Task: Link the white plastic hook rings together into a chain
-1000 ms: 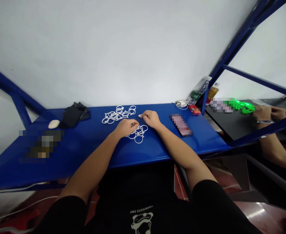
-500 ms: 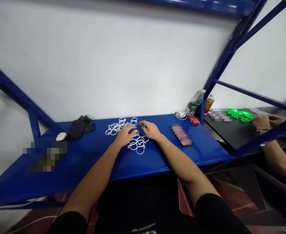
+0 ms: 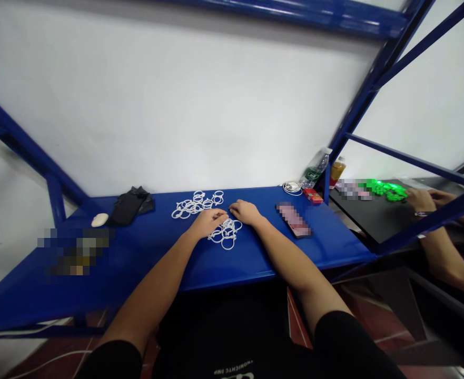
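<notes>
Two groups of thin white loops lie on the blue table. The far-left group is spread out near the wall. The nearer pile lies just in front of my hands, its loops overlapping. My left hand is at the left edge of the nearer pile, palm down, fingers curled in and closed. Just right of it, my right hand has bent fingers pressed together above the same pile. Whatever is between the fingertips, if anything, is too small to make out.
A phone lies to the right, with a red box, a white cable and a plastic bottle behind. Black cloth is at left. Blue frame bars flank the table; another person's hands work at right.
My left hand has shifted slightly right and its fingers have curled in. My right hand has lowered a little and its fingers have closed. The far loops stay put.
</notes>
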`<state>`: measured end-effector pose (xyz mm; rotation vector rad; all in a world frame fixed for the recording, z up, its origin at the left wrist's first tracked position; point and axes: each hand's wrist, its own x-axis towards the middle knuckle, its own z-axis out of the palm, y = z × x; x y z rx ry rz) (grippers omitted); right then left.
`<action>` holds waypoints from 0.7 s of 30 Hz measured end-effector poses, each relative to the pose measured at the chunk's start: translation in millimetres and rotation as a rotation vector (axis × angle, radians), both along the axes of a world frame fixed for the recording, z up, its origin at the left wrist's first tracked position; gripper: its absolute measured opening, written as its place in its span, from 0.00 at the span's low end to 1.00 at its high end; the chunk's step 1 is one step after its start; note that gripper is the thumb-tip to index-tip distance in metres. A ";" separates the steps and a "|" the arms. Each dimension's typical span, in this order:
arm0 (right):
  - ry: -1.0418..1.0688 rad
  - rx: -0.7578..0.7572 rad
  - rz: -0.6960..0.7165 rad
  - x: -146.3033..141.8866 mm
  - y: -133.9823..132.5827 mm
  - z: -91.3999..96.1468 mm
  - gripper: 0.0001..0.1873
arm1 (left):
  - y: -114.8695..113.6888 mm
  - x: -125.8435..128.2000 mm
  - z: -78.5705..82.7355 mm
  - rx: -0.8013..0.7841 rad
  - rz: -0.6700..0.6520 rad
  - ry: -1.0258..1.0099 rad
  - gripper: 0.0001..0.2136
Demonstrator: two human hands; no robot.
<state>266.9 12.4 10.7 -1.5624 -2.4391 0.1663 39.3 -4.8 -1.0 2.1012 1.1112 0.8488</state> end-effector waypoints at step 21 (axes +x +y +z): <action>0.223 -0.016 -0.101 0.4 -8.6 12.3 0.17 | 38.5 -74.4 6.8 0.037 0.593 0.358 0.19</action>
